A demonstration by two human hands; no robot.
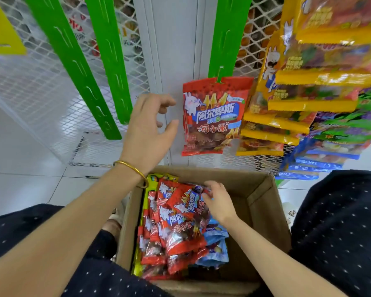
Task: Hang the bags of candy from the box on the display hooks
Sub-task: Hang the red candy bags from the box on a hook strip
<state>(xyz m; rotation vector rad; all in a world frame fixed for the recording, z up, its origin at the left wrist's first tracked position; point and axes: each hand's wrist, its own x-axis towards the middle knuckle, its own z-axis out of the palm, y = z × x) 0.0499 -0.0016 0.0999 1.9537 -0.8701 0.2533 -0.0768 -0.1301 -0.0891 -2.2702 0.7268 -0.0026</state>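
While 1 red bag [212, 116] hangs from the lowest hook of the green strip [225, 35], the rest of the candy lies in the box [263, 202] on the floor between the person's knees, near and well below that strip. The top bag [186, 202] of the red stack lies tilted against the box's left side, with its long axis running roughly near to far. Its far end sits right under the right hand [217, 201].

That hand is the nearer 1 by a long way. It reaches down into the box, palm down, with its fingers curled over the bag's far edge. The grip looks narrow and closed on that edge, though the fingertips are partly hidden.

The left hand [148, 127] is raised, just left of the hung bag and apart from it. Its grip is wide, fingers loosely spread and thumb out, and it holds nothing.

As I judge it, the coming move runs up and far from the box to a free slot higher on the strip, above the hung bag. The bag would have to turn upright, header hole uppermost, and the left hand is well placed to steady it.

To the right, yellow bags [308, 82] fill another strip. 2 bare strips [107, 61] hang on the left.
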